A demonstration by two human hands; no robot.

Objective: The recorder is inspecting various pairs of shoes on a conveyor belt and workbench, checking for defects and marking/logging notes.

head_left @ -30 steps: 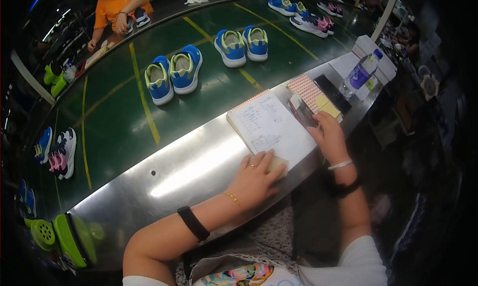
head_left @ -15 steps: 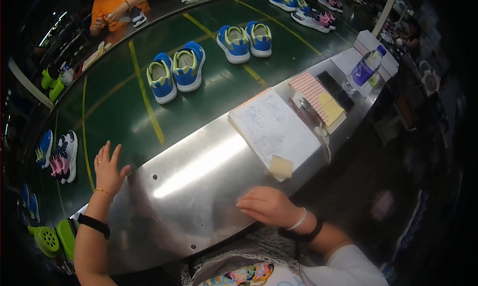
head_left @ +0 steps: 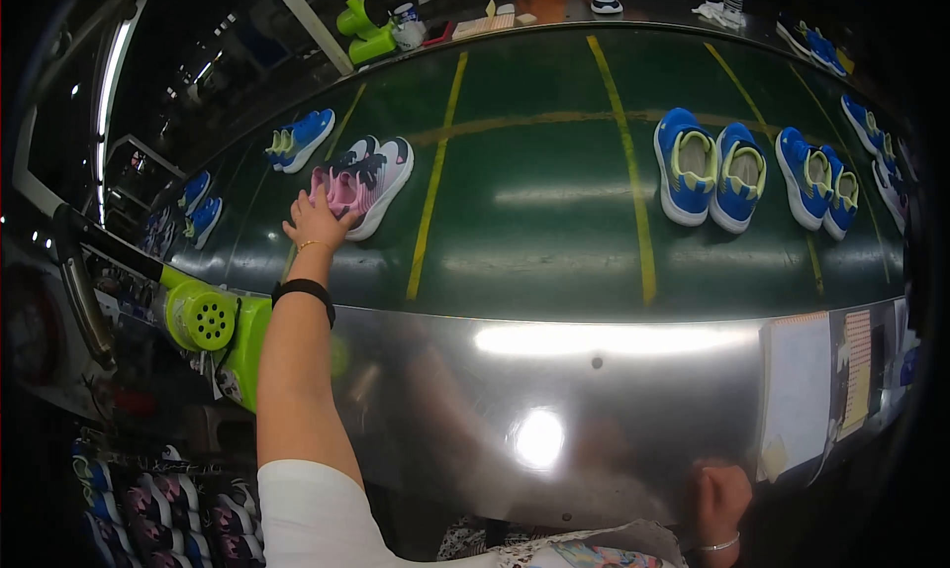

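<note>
My left hand (head_left: pixel 319 220) reaches out over the green belt (head_left: pixel 524 212) to a pair of pink and navy sneakers (head_left: pixel 381 177) with white soles. Its fingers are spread and overlap the pink heels; a firm grip cannot be made out. Both sneakers rest on the belt, toes pointing away. Low at the right, near the front edge of the metal table (head_left: pixel 475 410), my right hand (head_left: pixel 720 494) is curled closed, with nothing visible in it. Two pairs of blue sneakers stand farther right on the belt, a nearer pair (head_left: pixel 683 177) and another pair (head_left: pixel 804 177).
A green device (head_left: pixel 203 316) with a round vented end sits left of my forearm. The notebook (head_left: pixel 797 395) lies at the table's right. More blue sneakers (head_left: pixel 302 138) stand at the belt's left. Racked shoes (head_left: pixel 158 509) are low at the left. Yellow lines (head_left: pixel 435 182) cross the belt.
The view has turned to the left. My left hand has gone from hovering at the belt's edge to the pink and navy sneakers. My right hand stays low by the table's front edge.
</note>
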